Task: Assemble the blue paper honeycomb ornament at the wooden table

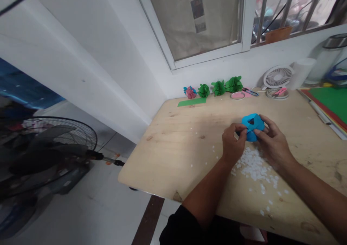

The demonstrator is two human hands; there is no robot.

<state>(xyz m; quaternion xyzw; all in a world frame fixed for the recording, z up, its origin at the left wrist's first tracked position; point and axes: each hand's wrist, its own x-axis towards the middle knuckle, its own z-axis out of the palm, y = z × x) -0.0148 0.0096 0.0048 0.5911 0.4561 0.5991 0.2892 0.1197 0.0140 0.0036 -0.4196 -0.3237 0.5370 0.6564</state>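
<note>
Your left hand (232, 142) pinches the near left edge of a blue paper piece (254, 121) between thumb and fingers. Your right hand (276, 142) grips its right side, thumb pressed on the front, fingers curled behind. The piece sits between your hands over the right half of the table (173, 147), a dark opening showing in it. Both your wrists are bent a little inward, your forearms reaching in from the near edge and converging; whether your hands rest on the wood, you can't tell from this view.

Right below your fingers, between your wrists, small white bits (255, 165) lie in a loose heap, with strays to the left and nearer you. Beyond your hands, along the wall, stand a pink paper ball (191, 92) with blue parts and three green paper balls (219, 88), a green strip (192, 102) lying in front. Farther right you have a cutter (251, 91), a small white fan (278, 77) and, at the table's right side, a stack of coloured sheets (332, 102). On the window (211, 24) hangs a strip of pictures (197, 8), too blurred to read.
</note>
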